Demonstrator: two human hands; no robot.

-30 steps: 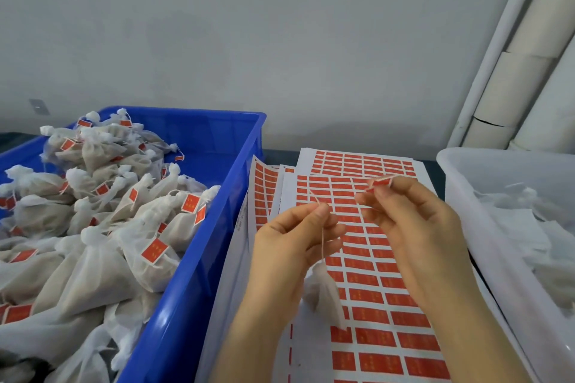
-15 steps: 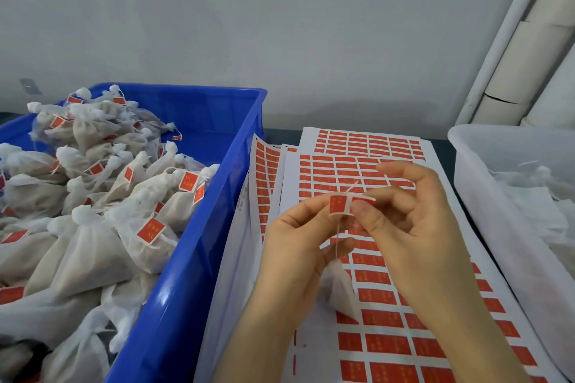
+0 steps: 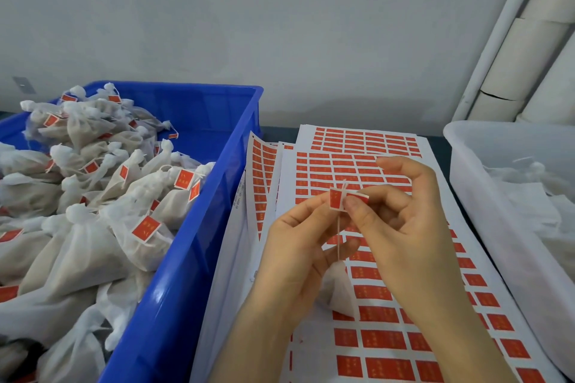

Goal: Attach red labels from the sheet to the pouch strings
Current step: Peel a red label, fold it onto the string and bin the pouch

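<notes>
Label (image 3: 337,199) half-folded over string (image 3: 339,235), pinched by left hand (image 3: 297,249) and right hand (image 3: 404,227) above sheet (image 3: 314,333); pouch (image 3: 337,289) seemingly dangles below. Risk: halves close skewed, missing string, glue grabbing fingertip.

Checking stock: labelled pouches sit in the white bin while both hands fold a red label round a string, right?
No: head view shows labelled pouches in the blue crate; left hand and right hand fold a red label round a string.
</notes>
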